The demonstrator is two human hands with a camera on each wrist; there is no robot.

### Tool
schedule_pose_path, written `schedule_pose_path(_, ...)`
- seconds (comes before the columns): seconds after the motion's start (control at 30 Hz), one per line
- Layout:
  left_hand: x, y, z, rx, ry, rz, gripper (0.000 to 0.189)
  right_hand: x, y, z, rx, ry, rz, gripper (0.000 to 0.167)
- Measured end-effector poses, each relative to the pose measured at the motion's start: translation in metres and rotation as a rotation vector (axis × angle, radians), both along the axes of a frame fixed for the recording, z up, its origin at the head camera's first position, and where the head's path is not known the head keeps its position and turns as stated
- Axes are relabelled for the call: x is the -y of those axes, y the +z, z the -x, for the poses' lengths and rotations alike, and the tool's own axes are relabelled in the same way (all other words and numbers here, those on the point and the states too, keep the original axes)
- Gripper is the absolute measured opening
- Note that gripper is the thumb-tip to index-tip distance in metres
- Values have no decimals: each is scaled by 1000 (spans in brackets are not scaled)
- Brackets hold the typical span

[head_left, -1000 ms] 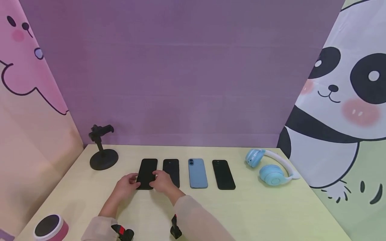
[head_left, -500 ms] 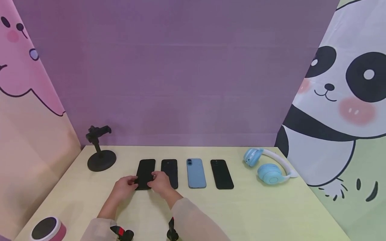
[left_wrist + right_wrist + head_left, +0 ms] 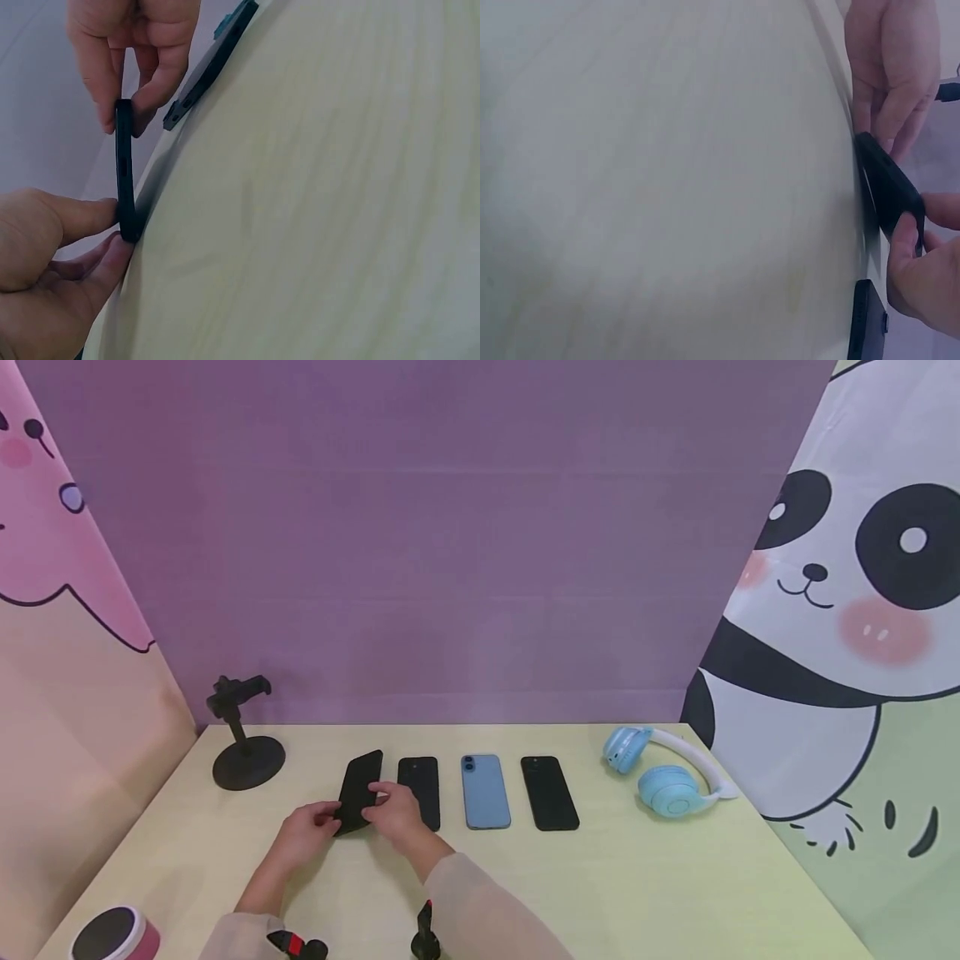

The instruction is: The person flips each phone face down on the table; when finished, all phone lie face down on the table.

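Both hands pinch a black smartphone (image 3: 358, 793) by its long sides, the leftmost of a row of phones. In the head view it is tilted, its right side raised off the table. My left hand (image 3: 303, 831) has thumb and fingers on the left edge, close to the tabletop. My right hand (image 3: 397, 814) grips the raised right edge between thumb and fingers. In the left wrist view the phone (image 3: 125, 172) stands steeply on edge, with a finger of the left hand (image 3: 45, 262) beneath its lower side. A second dark phone (image 3: 422, 789) lies flat just behind the right hand.
Farther right lie a light-blue phone (image 3: 486, 793) and another black phone (image 3: 550, 793). Blue-and-white headphones (image 3: 675, 789) rest at the right. A black phone stand (image 3: 247, 760) stands at the back left, and a pink jar with a dark lid (image 3: 116, 935) at the front left.
The leftmost phone has gone from lying nearly flat to tilted, its right side lifted by the right hand. The view has shifted slightly to the right.
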State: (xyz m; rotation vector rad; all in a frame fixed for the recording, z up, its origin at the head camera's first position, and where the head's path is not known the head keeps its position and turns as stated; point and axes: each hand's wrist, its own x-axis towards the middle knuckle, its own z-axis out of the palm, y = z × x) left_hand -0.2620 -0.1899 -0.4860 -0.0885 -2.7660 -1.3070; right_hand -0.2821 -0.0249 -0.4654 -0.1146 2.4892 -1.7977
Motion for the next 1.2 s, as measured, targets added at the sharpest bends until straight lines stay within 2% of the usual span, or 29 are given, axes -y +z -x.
schedule_pose_path(0.2, -3, 2, 0, 11, -35, -29, 31, -3, 3, 0, -3, 68, 123, 41)
schedule_pose_path(0.43, -8, 4, 1, 47, -68, -131, 45, -5, 5, 3, 133, 125, 409, 54)
schedule_pose_path(0.53, -10, 4, 1, 59, -75, -153, 48, -7, 5, 4, 156, 170, 463, 52)
schedule_pose_path(0.63, -10, 3, 2, 53, -103, -200, 50, -8, 4, 6, 161, 202, 475, 50)
schedule_pose_path(0.83, -11, 2, 2, 64, -217, -440, 51, -9, 2, 10, 155, 255, 470, 52)
schedule_pose_path(0.9, -11, 3, 2, 71, -230, -496, 51, -11, 3, 11, 155, 267, 461, 54)
schedule_pose_path(0.97, -12, 2, 3, 73, -229, -524, 51, -11, 3, 12, 151, 276, 441, 54)
schedule_pose_path(1.2, -14, 1, 5, 78, -195, -531, 49, -11, 3, 13, 153, 271, 441, 52)
